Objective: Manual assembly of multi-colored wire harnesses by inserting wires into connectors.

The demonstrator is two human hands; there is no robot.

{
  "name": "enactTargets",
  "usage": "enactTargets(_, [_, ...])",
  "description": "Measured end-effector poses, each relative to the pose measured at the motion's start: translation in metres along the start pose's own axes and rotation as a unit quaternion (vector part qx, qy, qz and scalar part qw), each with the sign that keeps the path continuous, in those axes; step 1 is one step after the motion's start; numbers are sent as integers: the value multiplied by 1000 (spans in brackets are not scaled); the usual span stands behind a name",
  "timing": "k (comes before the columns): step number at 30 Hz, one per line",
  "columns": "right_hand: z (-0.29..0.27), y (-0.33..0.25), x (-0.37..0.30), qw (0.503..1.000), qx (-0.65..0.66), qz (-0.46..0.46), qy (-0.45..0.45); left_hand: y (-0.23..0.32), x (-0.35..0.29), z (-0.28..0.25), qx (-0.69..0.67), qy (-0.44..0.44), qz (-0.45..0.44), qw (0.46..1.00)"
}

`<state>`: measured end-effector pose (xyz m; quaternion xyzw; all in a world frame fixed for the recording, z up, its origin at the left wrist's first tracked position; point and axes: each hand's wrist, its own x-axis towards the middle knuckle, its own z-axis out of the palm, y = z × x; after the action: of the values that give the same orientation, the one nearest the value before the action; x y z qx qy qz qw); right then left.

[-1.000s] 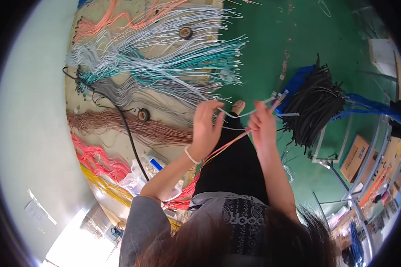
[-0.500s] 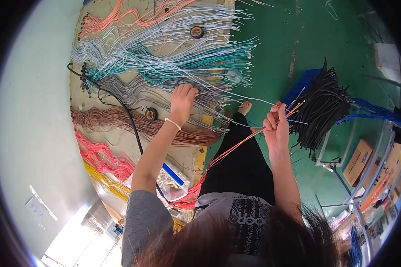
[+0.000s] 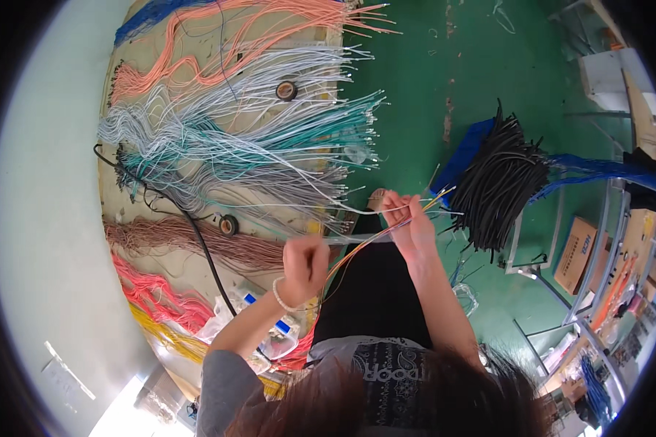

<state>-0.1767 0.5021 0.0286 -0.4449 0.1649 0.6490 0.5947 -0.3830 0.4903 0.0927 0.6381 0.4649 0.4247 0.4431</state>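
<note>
We've R hand (image 3: 418, 229) closed loosely on a mixed wire bundle (image 3: 361, 247), mostly yellow & orange, tips poking out past the fingers; it's held just off the table edge, above the black trousers (image 3: 364, 309). L hand (image 3: 305, 269) is lower & to the left, fingers curled in, but blurred, so we can't tell if it grips anything. A grey blurred streak (image 3: 350, 239) runs btwn the two.

Table (image 3: 138, 51) is crowded. Far to near we see orange wires (image 3: 142, 81), white wires (image 3: 299, 67), teal wires (image 3: 306, 131), grey wires (image 3: 270, 186), brown wires (image 3: 175, 240), pink wires (image 3: 160, 295) & yellow wires (image 3: 171, 339), some overlapping.

In the way: black cable (image 3: 205, 247) slants across the brown ones; a tape roll (image 3: 286, 90) sits among the white, a 2nd tape roll (image 3: 228, 224) by the brown. Clear plastic bag (image 3: 219, 320) is nr the L forearm.

On the right, nr R hand: black tubes (image 3: 488, 186), w/ blue strands (image 3: 590, 171) beyond; cardboard box (image 3: 576, 251) farther off, same side.
</note>
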Motion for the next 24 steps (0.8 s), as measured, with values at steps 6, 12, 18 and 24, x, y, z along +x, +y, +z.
enactTargets(6, [38,10,-3,982,-66,-6,-176,-34,35,35,174,-66,-131,974])
enactTargets(12, [36,25,34,981,-153,-75,-91,-41,52,24,196,-271,-166,928])
enactTargets(18, [8,11,54,997,-41,-65,-15,-83,211,-28,303,-130,70,942])
enactTargets(24, [-7,7,61,996,-77,-29,-45,-152,403,-12,383,30,117,916])
